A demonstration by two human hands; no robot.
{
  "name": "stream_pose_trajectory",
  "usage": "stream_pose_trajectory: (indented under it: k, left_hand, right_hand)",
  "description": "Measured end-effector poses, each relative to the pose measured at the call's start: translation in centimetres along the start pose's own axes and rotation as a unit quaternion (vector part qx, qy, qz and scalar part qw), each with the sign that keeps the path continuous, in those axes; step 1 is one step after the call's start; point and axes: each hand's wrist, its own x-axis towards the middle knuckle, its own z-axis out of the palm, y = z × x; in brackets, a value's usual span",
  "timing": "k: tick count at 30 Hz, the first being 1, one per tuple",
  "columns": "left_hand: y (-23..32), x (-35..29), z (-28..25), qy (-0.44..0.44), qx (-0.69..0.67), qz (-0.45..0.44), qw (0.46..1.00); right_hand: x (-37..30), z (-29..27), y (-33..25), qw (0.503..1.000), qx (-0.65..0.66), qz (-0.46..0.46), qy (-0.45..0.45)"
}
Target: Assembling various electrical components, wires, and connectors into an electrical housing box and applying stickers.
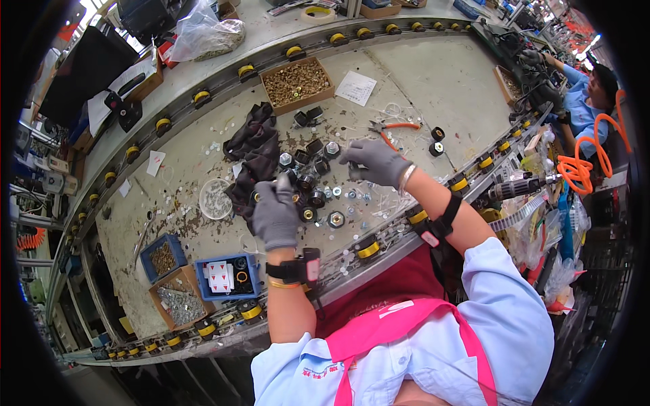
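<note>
A person in a pink apron (413, 312) and grey gloves works at a worn, littered table (420, 78). The heap of black parts (308, 181), mixed with metal nuts, lies between the two hands; take it as the middle of a clock. At about seven o'clock, the left hand (276, 215) is at the heap's edge, back upward, its fingers bent; whether they pinch anything, I cannot tell. Between two and three, the right hand (379, 162) hangs close to the heap, fingers curled; a dark bit shows beneath them, but I cannot tell if it is gripped. A crumpled black cloth (252, 152) lies at ten, and a round clear dish (217, 198) near nine. At twelve stands a cardboard box of brass-coloured bits (306, 105), with a sheet of paper (355, 88) at one. Orange-handled pliers (405, 125) rest at two. Toward seven and eight are a blue tray (230, 296) holding cards with red marks, a cardboard box of screws (193, 321) and a small blue bin (170, 272). A drill (511, 189) and a coiled orange hose (575, 166) sit at three; a co-worker in blue (582, 108) is farther out, between two and three.
</note>
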Motion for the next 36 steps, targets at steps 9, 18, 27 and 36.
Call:
stream_pose_trajectory:
  k: [9, 18, 27, 36]
  left_hand:
    - [-0.5, 0.6, -0.8, 0.018, 0.202, 0.034, 0.979]
    - [4.4, -0.8, 0.0, -0.228, -0.49, -0.038, 0.841]
    - [1.9, -3.8, 3.9, -0.16, -0.683, -0.013, 0.712]
    - [3.1, -3.2, 1.4, -0.201, -0.619, -0.018, 0.759]
  right_hand:
    - [2.4, 5.7, 3.8, 0.964, -0.162, 0.206, -0.037]
    - [2.1, 0.7, -3.1, 0.867, 0.459, 0.186, 0.047]
    - [1.6, 1.8, -10.3, 0.97, 0.158, 0.1, 0.158]
    - [2.5, -1.2, -10.2, 0.989, 0.127, -0.004, 0.08]
